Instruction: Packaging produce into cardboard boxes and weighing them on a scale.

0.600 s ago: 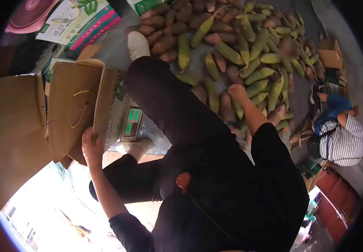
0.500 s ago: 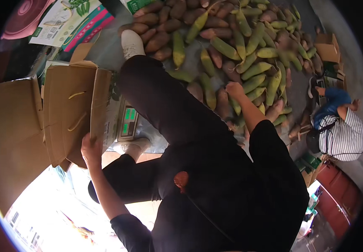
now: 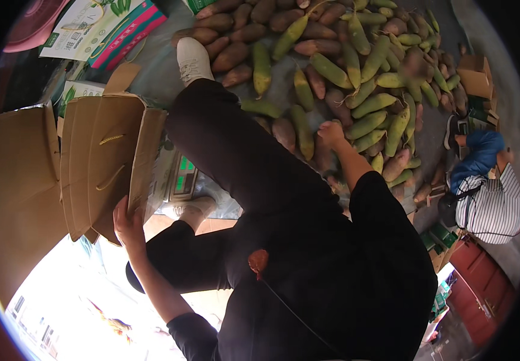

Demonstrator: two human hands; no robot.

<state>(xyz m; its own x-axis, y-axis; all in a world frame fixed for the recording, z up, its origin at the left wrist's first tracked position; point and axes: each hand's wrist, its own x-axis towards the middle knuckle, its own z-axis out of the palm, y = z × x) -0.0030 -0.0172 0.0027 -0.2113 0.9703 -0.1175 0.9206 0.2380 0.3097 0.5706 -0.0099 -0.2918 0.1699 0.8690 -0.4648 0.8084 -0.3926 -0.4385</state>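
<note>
My left hand [image 3: 129,227] is at the near corner of an upright cardboard box [image 3: 100,159], fingers apart and touching its edge. Two yellowish cord handles show on the box's side. My right hand [image 3: 332,135] is closed above the near side of a pile of green radishes [image 3: 365,124]; whatever its fingers hold, if anything, cannot be made out. Reddish-brown elongated roots [image 3: 233,55] lie among and beside the radishes. Behind the box, partly hidden by it and my leg, stands a scale [image 3: 183,180] with a lit green display.
A large open cardboard flap [image 3: 16,174] spreads at the left. Printed cartons [image 3: 100,30] and a pink round lid [image 3: 34,24] are at the far left. My shoe [image 3: 192,60] rests against the roots. At the right, a person in a striped top [image 3: 490,201] sits near small boxes [image 3: 475,75].
My right hand has shifted slightly left and nearer, still closed. The fingers of my left hand have loosened and spread at the box's corner. The view has tilted a little.
</note>
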